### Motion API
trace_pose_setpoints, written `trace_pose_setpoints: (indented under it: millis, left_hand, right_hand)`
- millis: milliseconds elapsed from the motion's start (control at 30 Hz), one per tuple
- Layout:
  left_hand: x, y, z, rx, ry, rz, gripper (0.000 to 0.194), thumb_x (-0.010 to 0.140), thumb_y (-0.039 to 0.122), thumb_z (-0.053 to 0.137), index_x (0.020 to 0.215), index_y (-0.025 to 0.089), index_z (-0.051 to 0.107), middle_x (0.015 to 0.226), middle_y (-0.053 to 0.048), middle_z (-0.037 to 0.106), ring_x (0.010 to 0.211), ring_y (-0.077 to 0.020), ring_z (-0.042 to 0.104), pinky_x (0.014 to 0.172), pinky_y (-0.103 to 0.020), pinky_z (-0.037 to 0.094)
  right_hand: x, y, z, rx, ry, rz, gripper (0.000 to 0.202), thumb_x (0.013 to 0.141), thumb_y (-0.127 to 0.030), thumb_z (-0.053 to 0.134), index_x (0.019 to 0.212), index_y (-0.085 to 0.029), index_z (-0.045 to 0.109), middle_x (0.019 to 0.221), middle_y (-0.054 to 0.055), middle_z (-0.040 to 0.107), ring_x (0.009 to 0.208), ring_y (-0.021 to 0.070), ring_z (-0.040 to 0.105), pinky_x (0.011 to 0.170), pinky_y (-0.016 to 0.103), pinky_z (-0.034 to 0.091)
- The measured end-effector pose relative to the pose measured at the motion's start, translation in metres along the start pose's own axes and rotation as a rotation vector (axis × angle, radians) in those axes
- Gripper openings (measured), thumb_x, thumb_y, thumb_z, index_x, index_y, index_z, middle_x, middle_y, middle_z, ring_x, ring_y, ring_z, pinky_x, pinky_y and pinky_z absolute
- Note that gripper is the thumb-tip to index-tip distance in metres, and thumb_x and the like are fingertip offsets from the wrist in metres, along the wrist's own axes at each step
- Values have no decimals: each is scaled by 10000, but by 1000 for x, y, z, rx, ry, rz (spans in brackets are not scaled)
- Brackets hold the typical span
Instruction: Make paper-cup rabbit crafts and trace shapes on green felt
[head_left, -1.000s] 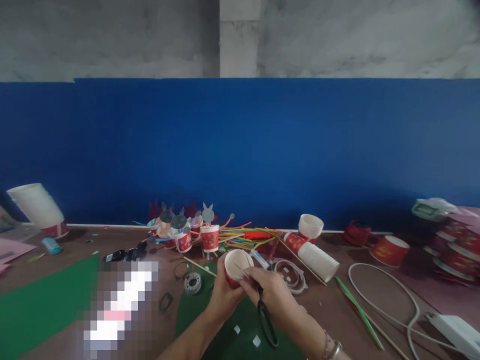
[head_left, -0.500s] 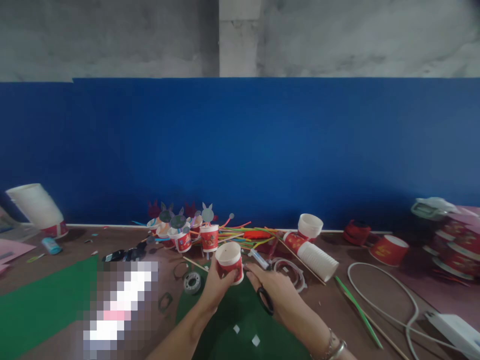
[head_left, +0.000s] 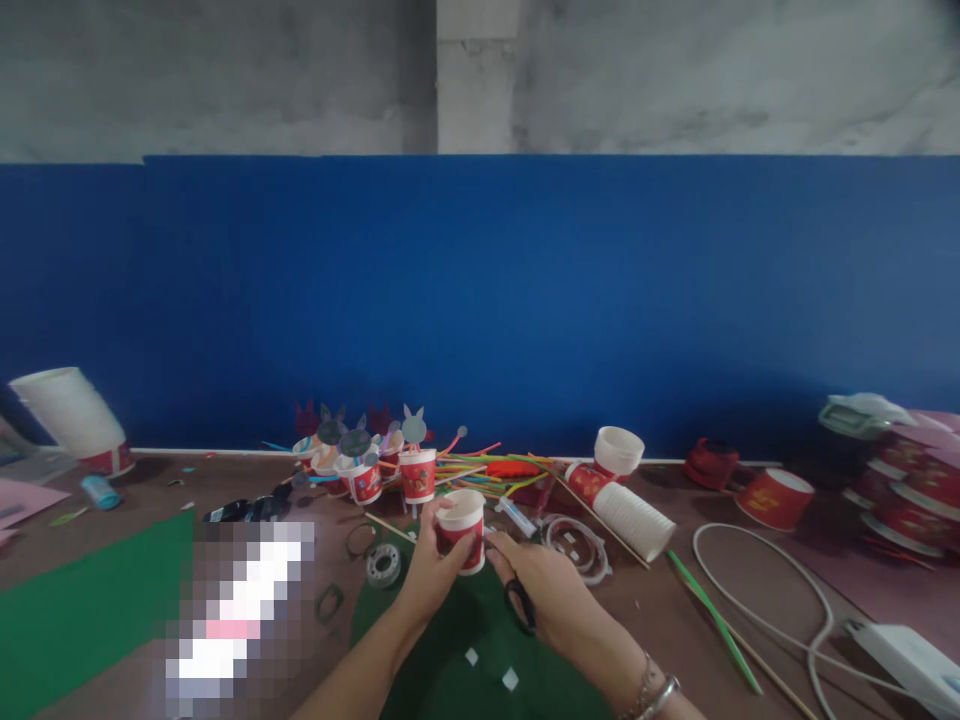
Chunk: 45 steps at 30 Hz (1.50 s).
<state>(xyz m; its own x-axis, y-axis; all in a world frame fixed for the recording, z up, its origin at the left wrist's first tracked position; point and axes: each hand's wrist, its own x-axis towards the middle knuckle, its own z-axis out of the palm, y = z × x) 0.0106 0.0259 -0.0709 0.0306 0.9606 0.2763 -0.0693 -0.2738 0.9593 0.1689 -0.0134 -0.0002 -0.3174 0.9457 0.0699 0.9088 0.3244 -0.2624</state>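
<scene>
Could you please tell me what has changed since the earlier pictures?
The cup has shifted slightly left and turned more upright; the scissors have moved from its mouth to its right. The left hand still grips the cup, the right hand the scissors.

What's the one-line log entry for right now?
left hand: holds paper cup | right hand: holds scissors, near cup | below: green sheet

Tape roll [head_left: 383, 580] left of cup [head_left: 466, 526], cord [head_left: 830, 617] right

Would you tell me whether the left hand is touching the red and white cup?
Touching: the head view shows the left hand wrapped around the cup, its fingers lying against the red side.
</scene>
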Motion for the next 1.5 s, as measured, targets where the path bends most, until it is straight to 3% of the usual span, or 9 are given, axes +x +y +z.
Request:
trace_pose_setpoints:
  millis: [467, 700, 1200, 1500]
  left_hand:
    - [2, -2, -2, 134, 44, 38, 227, 708, 366, 650, 786, 186, 535, 866, -32, 619, 787, -190, 580, 705, -294, 469]
    - [4, -4, -5, 77, 19, 60, 181, 714, 341, 659, 728, 185, 567, 1027, -76, 630, 1009, -250, 560, 856, -347, 443]
    - [5, -8, -7, 105, -16, 81, 121, 733, 283, 621, 740, 185, 552, 1057, -80, 612, 1069, -262, 537, 895, -359, 416]
    - [5, -8, -6, 40, 1, 44, 174, 703, 324, 667, 728, 183, 569, 1036, -84, 630, 1082, -278, 535, 940, -396, 390]
  right_hand:
    - [0, 0, 5, -81, 6, -24, 280, 955, -302, 294, 1071, -272, 547, 786, 44, 722, 707, 205, 697, 508, 231, 350]
    - [0, 1, 7, -70, 5, -33, 275, 954, -293, 298, 1052, -262, 553, 768, 48, 718, 681, 211, 691, 495, 233, 337]
    - [-1, -9, -7, -87, -63, -7, 295, 940, -256, 305, 1070, -239, 569, 792, 74, 721, 731, 238, 698, 510, 243, 360]
    - [-1, -5, -4, -63, -49, -27, 275, 924, -246, 326, 1062, -234, 564, 824, 88, 723, 739, 243, 697, 523, 255, 365]
